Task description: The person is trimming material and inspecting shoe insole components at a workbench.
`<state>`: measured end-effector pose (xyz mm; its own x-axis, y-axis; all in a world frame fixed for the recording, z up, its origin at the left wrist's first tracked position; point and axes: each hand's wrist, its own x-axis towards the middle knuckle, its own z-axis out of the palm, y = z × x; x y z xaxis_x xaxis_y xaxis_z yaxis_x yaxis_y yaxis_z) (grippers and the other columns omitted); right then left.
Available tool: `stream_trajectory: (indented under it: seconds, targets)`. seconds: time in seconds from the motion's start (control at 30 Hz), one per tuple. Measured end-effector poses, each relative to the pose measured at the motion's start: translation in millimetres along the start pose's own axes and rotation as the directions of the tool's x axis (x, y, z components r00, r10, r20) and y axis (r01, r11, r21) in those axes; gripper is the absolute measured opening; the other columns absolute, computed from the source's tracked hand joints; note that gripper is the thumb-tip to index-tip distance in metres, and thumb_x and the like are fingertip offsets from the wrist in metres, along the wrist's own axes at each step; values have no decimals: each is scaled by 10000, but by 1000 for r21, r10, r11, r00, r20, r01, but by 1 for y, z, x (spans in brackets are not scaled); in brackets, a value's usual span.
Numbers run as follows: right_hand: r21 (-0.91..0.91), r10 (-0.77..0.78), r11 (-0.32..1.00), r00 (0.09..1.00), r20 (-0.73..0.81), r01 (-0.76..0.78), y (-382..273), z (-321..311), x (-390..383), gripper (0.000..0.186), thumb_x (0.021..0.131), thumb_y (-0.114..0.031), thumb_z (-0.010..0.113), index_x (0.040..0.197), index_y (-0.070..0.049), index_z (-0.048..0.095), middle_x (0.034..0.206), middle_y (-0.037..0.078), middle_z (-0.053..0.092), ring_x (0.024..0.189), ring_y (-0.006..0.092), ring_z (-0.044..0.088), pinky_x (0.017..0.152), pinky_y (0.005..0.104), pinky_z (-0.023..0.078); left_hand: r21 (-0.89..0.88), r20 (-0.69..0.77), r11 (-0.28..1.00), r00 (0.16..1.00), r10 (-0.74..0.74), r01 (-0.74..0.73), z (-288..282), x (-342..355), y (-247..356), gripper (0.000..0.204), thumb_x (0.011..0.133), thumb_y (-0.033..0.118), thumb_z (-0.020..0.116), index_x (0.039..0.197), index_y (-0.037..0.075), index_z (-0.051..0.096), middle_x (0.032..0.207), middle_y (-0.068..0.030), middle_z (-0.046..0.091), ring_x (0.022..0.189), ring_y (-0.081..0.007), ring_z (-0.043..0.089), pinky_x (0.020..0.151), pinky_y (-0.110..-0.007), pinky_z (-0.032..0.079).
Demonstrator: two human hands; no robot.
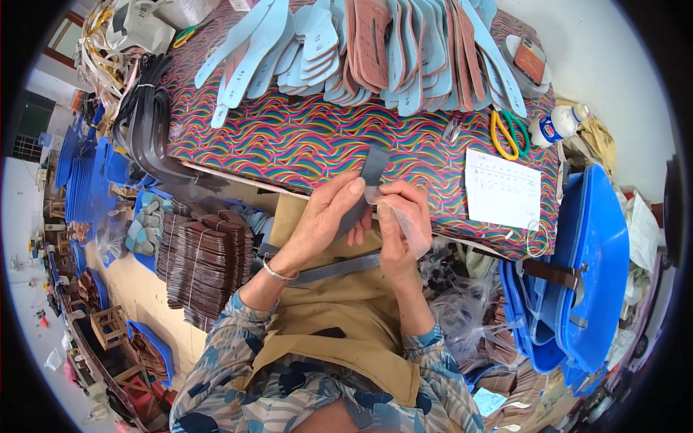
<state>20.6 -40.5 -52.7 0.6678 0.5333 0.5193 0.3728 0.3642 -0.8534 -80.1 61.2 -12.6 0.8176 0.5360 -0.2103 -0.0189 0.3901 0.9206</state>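
My left hand (325,209), a bangle at its wrist, pinches a dark grey strap (374,166) between thumb and fingers. The strap's end points up toward the table, and a similar grey length (336,269) lies across my apron (325,310). Beside it, my right hand (399,224) is closed on a piece of see-through plastic film (413,232), which hangs down past the palm. Part of this film touches the strap between the two hands. Both hands are just off the table's front edge, and the right fingertips are partly hidden.
Light blue and brown cut pieces (368,43) line the back of the patterned table (289,144). Scissors (505,135), a written sheet (503,189), a bottle (558,125) and a phone (530,60) lie right. Black straps (144,123) hang left. Blue tubs (595,267) and brown bundles (206,260) flank me.
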Motion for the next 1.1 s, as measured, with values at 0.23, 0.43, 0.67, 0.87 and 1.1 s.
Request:
stream_trajectory:
  seconds: [0.23,0.43,0.67,0.87,1.1]
  targets:
    - [-39,-102,994,995,1,102,-1,0,-1,132,868,-18,654,986,37,638,1045,164,648,871,257,637,740,329,521,118,-59,992,997,44,-37,2,9,-10,321,1011,320,498,905,30,584,613,-23,574,489,-80,543,440,-216,420]
    - [-216,-281,924,943,179,316,-2,-6,-14,216,742,46,687,955,41,649,1020,151,661,910,325,634,780,372,528,-73,-194,997,981,25,-40,4,10,-19,259,972,241,569,823,40,638,671,-4,608,530,-62,534,450,-215,405]
    - [-200,-265,933,947,180,299,-11,-12,-22,234,723,57,684,955,39,657,1017,139,663,914,330,630,781,379,525,-126,-193,989,980,52,-77,3,15,-33,231,955,224,590,887,20,674,757,-49,658,664,-105,590,612,-241,470]
    - [-66,-111,991,989,99,118,-28,-21,-27,145,788,70,651,929,38,633,991,166,658,854,302,636,758,353,521,-143,-285,987,958,25,-69,0,18,-21,225,974,209,568,956,13,679,784,-50,662,684,-102,593,624,-248,473]
    - [77,45,994,945,323,-74,-51,-49,-39,35,834,4,620,854,26,638,874,152,667,788,283,637,738,359,515,-168,-232,973,966,116,-157,-4,20,-6,290,976,287,577,947,10,657,743,-42,637,587,-92,571,494,-233,423]
